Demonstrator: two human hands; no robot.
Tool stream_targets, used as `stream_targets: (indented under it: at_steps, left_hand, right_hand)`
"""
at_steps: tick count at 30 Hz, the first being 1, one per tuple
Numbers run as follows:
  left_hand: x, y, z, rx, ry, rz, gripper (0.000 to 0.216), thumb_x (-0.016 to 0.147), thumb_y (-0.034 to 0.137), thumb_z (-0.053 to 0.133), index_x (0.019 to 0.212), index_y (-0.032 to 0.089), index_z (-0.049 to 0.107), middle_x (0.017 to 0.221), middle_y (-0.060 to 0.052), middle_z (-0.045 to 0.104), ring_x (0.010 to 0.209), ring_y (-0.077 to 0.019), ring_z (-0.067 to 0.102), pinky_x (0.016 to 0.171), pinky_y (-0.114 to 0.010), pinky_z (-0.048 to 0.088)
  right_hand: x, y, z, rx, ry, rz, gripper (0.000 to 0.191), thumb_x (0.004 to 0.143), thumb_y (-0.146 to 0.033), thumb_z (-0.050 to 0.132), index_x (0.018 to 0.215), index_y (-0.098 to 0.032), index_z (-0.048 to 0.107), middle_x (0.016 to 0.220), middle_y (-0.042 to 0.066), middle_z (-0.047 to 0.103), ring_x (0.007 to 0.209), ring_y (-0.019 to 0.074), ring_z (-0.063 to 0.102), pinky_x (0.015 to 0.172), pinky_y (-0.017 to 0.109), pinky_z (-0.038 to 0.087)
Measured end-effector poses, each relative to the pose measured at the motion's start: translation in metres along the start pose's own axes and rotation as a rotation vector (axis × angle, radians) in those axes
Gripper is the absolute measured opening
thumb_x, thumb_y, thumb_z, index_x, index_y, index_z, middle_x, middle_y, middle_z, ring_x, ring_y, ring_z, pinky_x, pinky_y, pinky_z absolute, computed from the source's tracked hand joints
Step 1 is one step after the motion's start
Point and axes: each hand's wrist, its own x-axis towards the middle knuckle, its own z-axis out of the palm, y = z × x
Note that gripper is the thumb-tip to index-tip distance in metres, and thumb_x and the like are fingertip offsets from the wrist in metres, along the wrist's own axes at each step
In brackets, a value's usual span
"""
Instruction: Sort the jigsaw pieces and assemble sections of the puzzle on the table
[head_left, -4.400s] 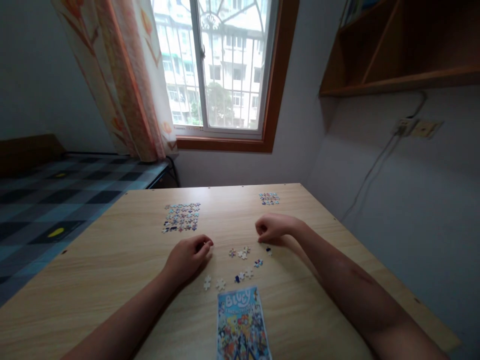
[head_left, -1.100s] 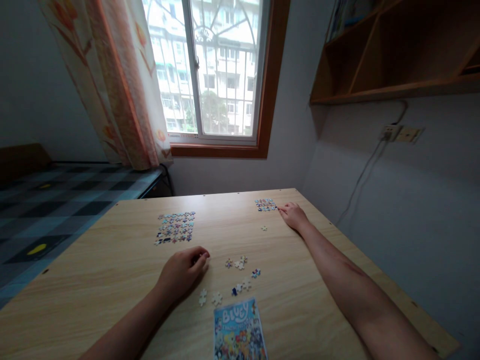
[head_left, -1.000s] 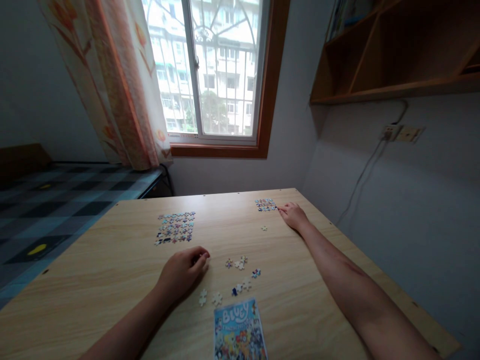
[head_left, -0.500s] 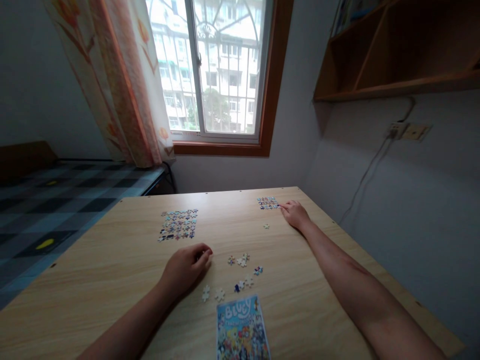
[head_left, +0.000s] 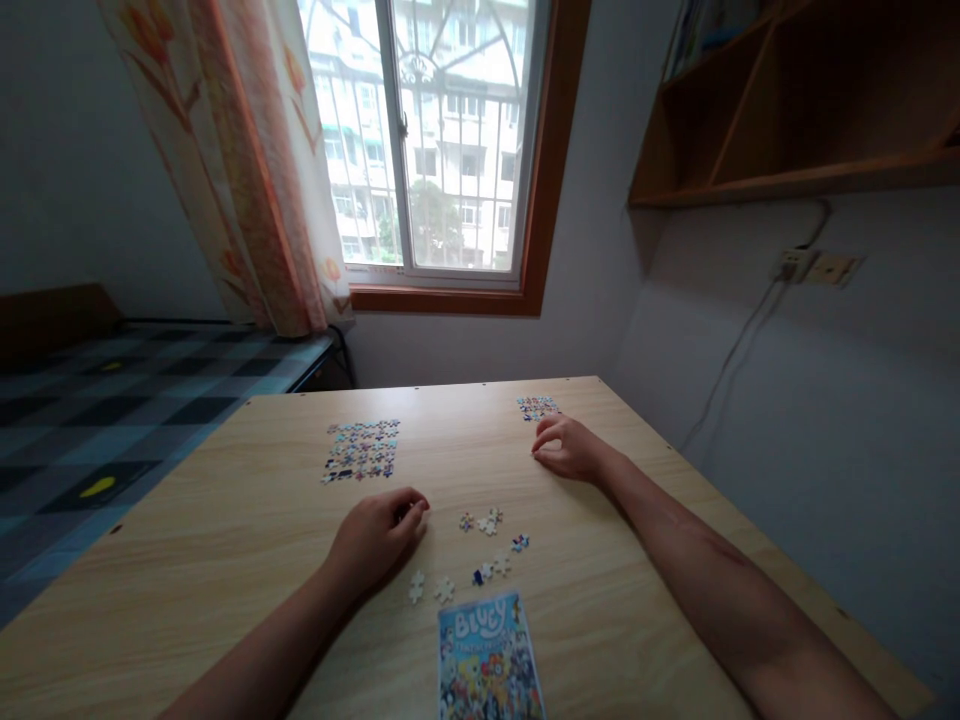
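Note:
My right hand (head_left: pixel 571 449) reaches toward the far right of the table, with thumb and forefinger pinched together at the spot of a single loose puzzle piece, which the fingertips hide. Just beyond it lies a small block of puzzle pieces (head_left: pixel 537 406). Curled loosely, my left hand (head_left: pixel 379 533) rests on the wood; I see nothing in its fingers. A larger grid of puzzle pieces (head_left: pixel 362 450) is laid out beyond that hand. Between my forearms are scattered pieces: a pale cluster (head_left: pixel 491 521), a blue piece (head_left: pixel 520 542) and two pale pieces, one left (head_left: pixel 417 587) and one right (head_left: pixel 445 590).
A picture card reading "Bluey" (head_left: pixel 491 660) lies at the near edge of view on the wooden table (head_left: pixel 615 620). A bed with a checked cover (head_left: pixel 180 375) stands to the left. The wall and a hanging shelf (head_left: pixel 750 185) are at the right.
My right hand has drawn back from the edge of the small block toward me and left, closing over the loose piece. My left hand stays in place.

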Motion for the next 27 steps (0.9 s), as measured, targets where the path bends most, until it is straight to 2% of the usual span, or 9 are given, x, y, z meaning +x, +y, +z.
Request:
stream_targets:
  at_steps: [6, 12, 16, 23, 27]
  left_hand:
    - [0.000, -0.001, 0.001, 0.003, -0.005, -0.004, 0.028, 0.087, 0.036, 0.048, 0.088, 0.022, 0.072, 0.084, -0.004, 0.075, 0.077, -0.0207, 0.066, 0.069, -0.030, 0.041]
    - [-0.001, -0.001, 0.002, 0.000, 0.001, 0.000, 0.028, 0.087, 0.036, 0.047, 0.087, 0.022, 0.072, 0.085, -0.004, 0.075, 0.077, -0.0202, 0.066, 0.069, -0.030, 0.041]
    - [-0.001, 0.000, 0.001, 0.011, 0.001, -0.002, 0.029, 0.088, 0.037, 0.047, 0.088, 0.023, 0.072, 0.084, -0.003, 0.075, 0.077, -0.0205, 0.066, 0.069, -0.030, 0.041]
    - [0.000, 0.000, 0.001, 0.017, 0.001, 0.002, 0.028, 0.087, 0.036, 0.047, 0.087, 0.023, 0.071, 0.084, -0.004, 0.075, 0.077, -0.0203, 0.066, 0.070, -0.030, 0.042]
    - [0.001, -0.001, 0.002, 0.021, 0.002, 0.006, 0.029, 0.088, 0.036, 0.046, 0.088, 0.023, 0.071, 0.085, -0.004, 0.075, 0.078, -0.0208, 0.066, 0.070, -0.030, 0.042]
  right_hand:
    - [0.001, 0.016, 0.006, -0.198, 0.053, 0.013, 0.022, 0.091, -0.034, 0.060, 0.095, -0.026, 0.080, 0.126, 0.006, 0.062, 0.118, 0.0204, 0.053, 0.108, 0.034, 0.039]
    - [0.004, 0.031, 0.016, -0.401, 0.050, 0.201, 0.031, 0.096, -0.039, 0.052, 0.120, -0.036, 0.071, 0.148, 0.005, 0.046, 0.135, 0.0266, 0.042, 0.111, 0.047, 0.034]
    - [0.005, 0.032, 0.019, -0.429, 0.039, 0.237, 0.032, 0.098, -0.042, 0.049, 0.123, -0.039, 0.069, 0.154, 0.004, 0.039, 0.143, 0.0276, 0.034, 0.112, 0.048, 0.033]
    - [0.007, 0.035, 0.020, -0.393, -0.005, 0.242, 0.033, 0.099, -0.041, 0.049, 0.127, -0.040, 0.066, 0.157, 0.001, 0.034, 0.147, 0.0287, 0.028, 0.115, 0.048, 0.030]
    - [0.007, 0.038, 0.020, -0.383, 0.018, 0.225, 0.033, 0.100, -0.041, 0.048, 0.127, -0.039, 0.066, 0.158, 0.002, 0.033, 0.148, 0.0285, 0.025, 0.116, 0.047, 0.030]
